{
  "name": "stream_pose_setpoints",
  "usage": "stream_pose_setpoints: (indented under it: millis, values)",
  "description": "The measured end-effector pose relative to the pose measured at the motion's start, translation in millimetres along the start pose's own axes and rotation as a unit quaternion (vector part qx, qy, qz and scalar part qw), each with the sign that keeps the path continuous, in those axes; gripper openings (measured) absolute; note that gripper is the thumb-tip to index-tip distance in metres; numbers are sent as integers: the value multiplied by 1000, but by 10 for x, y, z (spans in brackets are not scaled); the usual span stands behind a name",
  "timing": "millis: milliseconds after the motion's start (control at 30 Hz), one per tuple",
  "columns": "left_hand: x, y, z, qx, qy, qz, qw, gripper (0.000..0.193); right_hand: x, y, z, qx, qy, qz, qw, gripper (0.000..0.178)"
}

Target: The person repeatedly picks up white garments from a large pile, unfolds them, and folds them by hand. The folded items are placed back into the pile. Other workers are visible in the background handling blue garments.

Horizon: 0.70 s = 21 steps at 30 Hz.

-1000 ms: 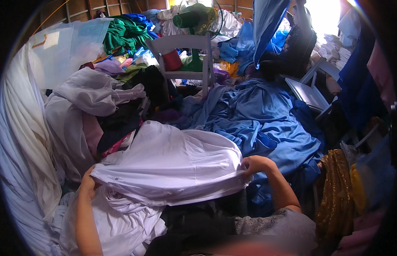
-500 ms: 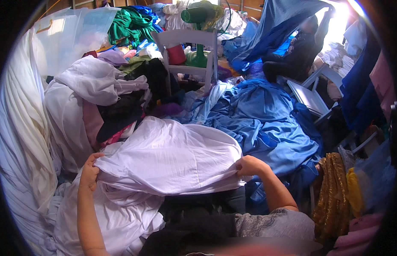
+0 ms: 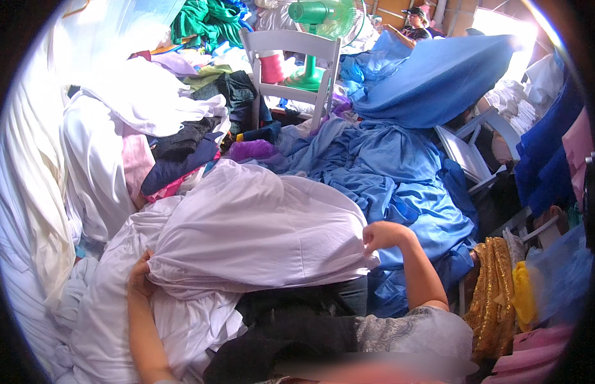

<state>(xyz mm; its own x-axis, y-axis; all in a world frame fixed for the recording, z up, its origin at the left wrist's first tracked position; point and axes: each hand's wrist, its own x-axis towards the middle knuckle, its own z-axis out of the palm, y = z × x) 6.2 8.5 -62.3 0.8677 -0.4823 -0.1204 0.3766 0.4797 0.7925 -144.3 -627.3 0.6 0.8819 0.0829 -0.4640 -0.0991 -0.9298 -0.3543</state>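
A large white cloth (image 3: 259,224) lies spread across my lap, billowing up a little in the middle. My left hand (image 3: 141,275) is closed on its left edge. At the right edge my right hand (image 3: 382,237) pinches the same cloth, the fingers bent and pressed together. More white fabric (image 3: 188,333) hangs in folds below my left hand and down over my legs. Beyond the cloth, a heap of crumpled blue fabric (image 3: 400,173) covers the area ahead and to the right.
A white chair (image 3: 291,40) stands ahead, with a green fan (image 3: 310,77) behind it. A tilted white folding chair (image 3: 467,153) is at right. At the back a person (image 3: 416,29) sits behind a raised blue cloth (image 3: 438,80). Gold sequined fabric (image 3: 492,294) lies near right; white drapes (image 3: 35,211) hang left.
My left hand has moved down slightly, and my right hand has shifted a little right and up with the cloth's edge. At the back, the blue cloth has swung down and spread wide.
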Motion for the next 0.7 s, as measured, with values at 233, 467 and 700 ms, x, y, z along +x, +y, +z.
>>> stream_pose_setpoints:
  millis: [233, 467, 700]
  values:
    - [18, -53, -108, 173, 135, 3, 976, 22, 1026, -120, -530, 96, 60, -77, 991, 29]
    - [-56, -138, -447, -18, 134, -91, 987, 47, 2544, -186, -355, 95, 82, 18, 992, 40]
    - [1, -179, -385, 5, 287, -97, 953, 53, 3348, 26, 33, -26, 22, 33, 999, 43]
